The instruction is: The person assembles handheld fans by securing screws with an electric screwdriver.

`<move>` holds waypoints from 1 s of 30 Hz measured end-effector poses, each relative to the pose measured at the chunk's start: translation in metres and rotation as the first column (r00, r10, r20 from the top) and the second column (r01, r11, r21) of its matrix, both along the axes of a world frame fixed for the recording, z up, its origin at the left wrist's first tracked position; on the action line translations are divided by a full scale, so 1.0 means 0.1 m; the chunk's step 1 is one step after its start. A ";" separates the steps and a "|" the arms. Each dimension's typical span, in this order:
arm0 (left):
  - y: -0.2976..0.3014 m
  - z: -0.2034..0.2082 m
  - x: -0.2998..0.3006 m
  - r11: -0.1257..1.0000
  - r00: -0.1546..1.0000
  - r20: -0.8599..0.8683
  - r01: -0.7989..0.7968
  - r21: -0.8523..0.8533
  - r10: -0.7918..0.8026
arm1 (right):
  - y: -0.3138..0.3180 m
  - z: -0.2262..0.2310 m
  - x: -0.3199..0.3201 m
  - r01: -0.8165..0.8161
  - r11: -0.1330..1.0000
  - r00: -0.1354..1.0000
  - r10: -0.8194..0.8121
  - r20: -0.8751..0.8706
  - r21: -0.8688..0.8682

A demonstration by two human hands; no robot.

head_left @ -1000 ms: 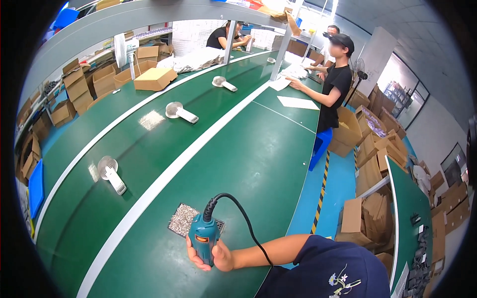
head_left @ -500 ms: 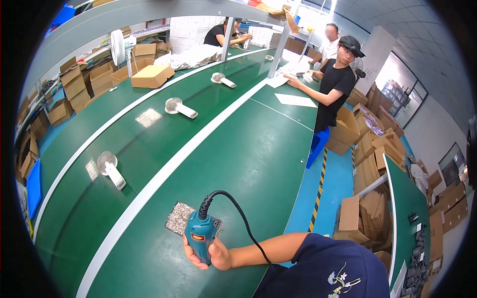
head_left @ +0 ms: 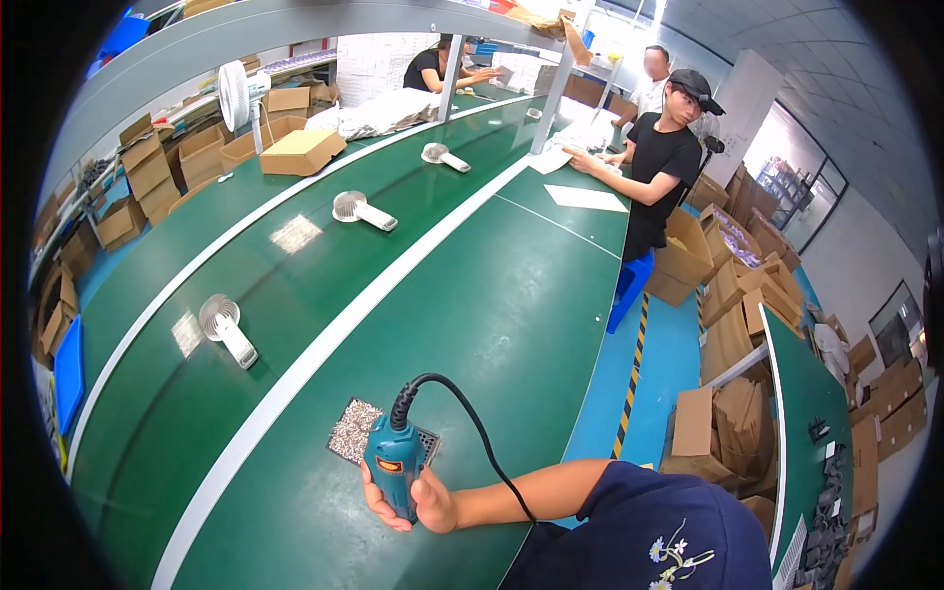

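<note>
In my right hand I grip a teal electric screwdriver; my fingers wrap round its body and the black cord curves from its top over my forearm. The screwdriver's tip is hidden. Just behind it on the green bench lies a dark tray, part of it piled with small metal screws. My left hand is out of view. On the green belt beyond the white rail, the nearest white handheld fan lies on its own, with another handheld fan and a third fan farther off.
A white rail divides bench from belt. White sheets lie before a co-worker in black at the far right; another person works at the back. A cardboard box and a standing fan are beyond the belt.
The handheld fans have shifted slightly away and to the right along the belt. My right hand and the screwdriver have barely moved. The co-worker on the right has shifted a little.
</note>
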State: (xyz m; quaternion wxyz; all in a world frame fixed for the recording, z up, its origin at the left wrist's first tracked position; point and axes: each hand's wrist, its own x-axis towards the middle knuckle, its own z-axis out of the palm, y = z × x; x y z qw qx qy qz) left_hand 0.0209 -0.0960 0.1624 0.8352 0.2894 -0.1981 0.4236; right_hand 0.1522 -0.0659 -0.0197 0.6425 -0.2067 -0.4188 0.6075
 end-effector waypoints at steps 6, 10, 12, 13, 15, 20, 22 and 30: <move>0.03 0.00 0.02 1.000 1.000 -0.002 0.002 0.008 -0.002 | 0.01 0.01 0.00 0.013 1.000 1.000 -0.013 0.005 0.000; -0.01 0.00 0.00 1.000 1.000 -0.004 -0.017 -0.012 0.017 | 0.02 0.00 -0.01 0.008 1.000 1.000 -0.008 -0.001 0.008; -0.18 0.06 -0.03 0.982 0.990 -0.092 -0.120 -0.148 0.107 | 0.02 -0.01 -0.01 0.012 1.000 1.000 -0.012 -0.004 0.004; -0.23 0.07 -0.04 0.935 0.965 -0.191 -0.229 -0.269 0.181 | 0.02 -0.01 0.01 0.022 1.000 1.000 -0.022 0.001 0.004; -0.21 0.03 -0.03 0.956 0.977 -0.133 -0.193 -0.222 0.166 | 0.02 -0.01 0.00 0.021 1.000 1.000 -0.021 0.007 0.006; 0.15 -0.03 0.00 0.986 0.989 0.113 0.075 0.147 -0.092 | 0.01 0.01 -0.02 0.034 0.999 0.999 -0.034 -0.007 -0.006; 0.16 -0.01 -0.03 0.982 0.990 0.021 0.135 0.135 -0.139 | 0.02 0.00 -0.02 0.042 0.999 0.999 -0.042 -0.002 -0.009; 0.11 -0.06 -0.01 0.987 0.985 0.064 0.160 -0.004 -0.159 | 0.02 0.01 -0.01 0.040 0.999 0.999 -0.040 0.017 0.000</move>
